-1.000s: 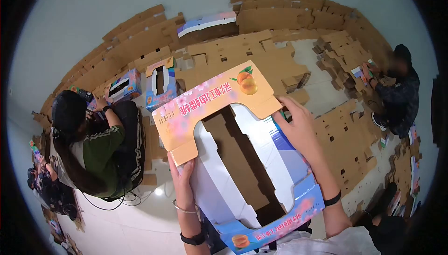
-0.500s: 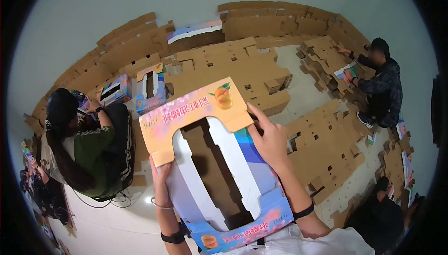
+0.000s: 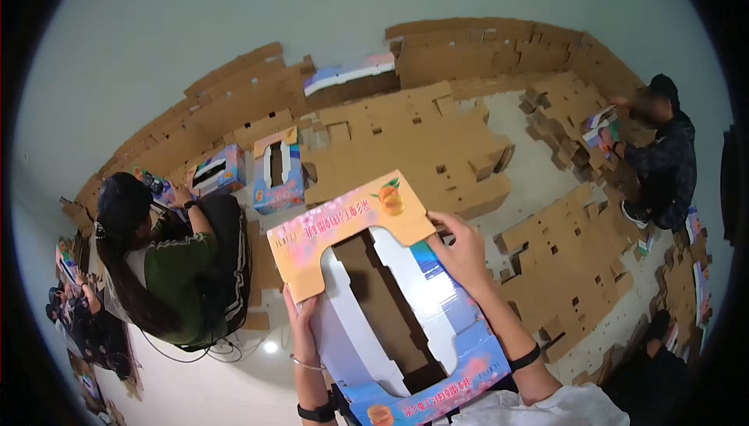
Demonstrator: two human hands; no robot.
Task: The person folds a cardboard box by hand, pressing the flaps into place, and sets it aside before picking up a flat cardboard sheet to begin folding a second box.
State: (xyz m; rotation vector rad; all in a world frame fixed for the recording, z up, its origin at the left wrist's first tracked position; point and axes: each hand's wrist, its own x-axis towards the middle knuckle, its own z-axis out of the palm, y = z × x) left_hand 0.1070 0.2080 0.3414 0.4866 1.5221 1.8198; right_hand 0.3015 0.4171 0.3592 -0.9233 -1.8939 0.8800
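A printed cardboard fruit box [image 3: 355,324] is held up in front of me, with an orange flap at the far end, a blue-pink flap at the near end and peach pictures on both. Through its long opening between white inner edges, the brown inside shows. My left hand [image 3: 302,313] grips the left side near the orange flap's corner, its fingers partly hidden. At the far right corner, my right hand [image 3: 460,253] is closed on the box, thumb and fingers at the orange flap's edge.
Beyond the box lie stacks of flat brown cardboard [image 3: 398,133]. Two similar printed boxes [image 3: 279,184] stand at left, beside a seated person in a green top [image 3: 175,270]. A person in a black cap [image 3: 663,145] crouches at right. Cables [image 3: 218,349] lie on the floor.
My view has shifted, so the surroundings appear lower and further right. The box stays between both hands. The person at right has drawn a reaching hand back towards a printed carton.
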